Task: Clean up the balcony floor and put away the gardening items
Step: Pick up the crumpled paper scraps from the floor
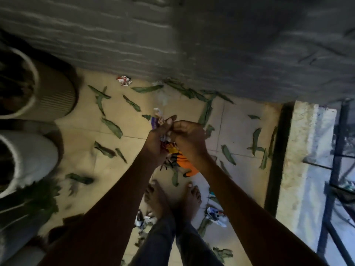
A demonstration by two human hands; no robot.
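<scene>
Both hands' fingers [169, 122] pinch crumpled wrappers [173, 150].

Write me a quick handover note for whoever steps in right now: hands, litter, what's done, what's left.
Left hand grips a bunch of crumpled wrappers; right hand pinches into the same bunch.
Still on the tiled floor: scattered green leaves, a red-and-white wrapper near the wall, crumpled paper scraps by the bare feet.
Two plant pots stand at the left.
Done: some wrappers gathered.
Left: bin the bunch, collect remaining litter and leaves, put away gardening items.
</scene>
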